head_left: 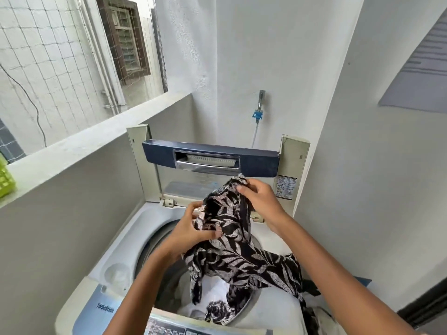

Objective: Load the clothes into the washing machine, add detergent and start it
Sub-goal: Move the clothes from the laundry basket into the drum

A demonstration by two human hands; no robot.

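Garment (pixel 242 259) between left fingers (pixel 195 208), right fingers (pixel 242 189)

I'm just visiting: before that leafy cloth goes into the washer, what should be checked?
1. The lid raised, clear of the opening: ok.
2. Both the left hand and right hand grip the leaf-print garment: ok.
3. Garment wholly over the drum: not ok; part drapes onto the washing machine top.
4. Room in the drum above the white laundry: ok, seemingly.
5. Any detergent within reach: cannot tell; none in view.
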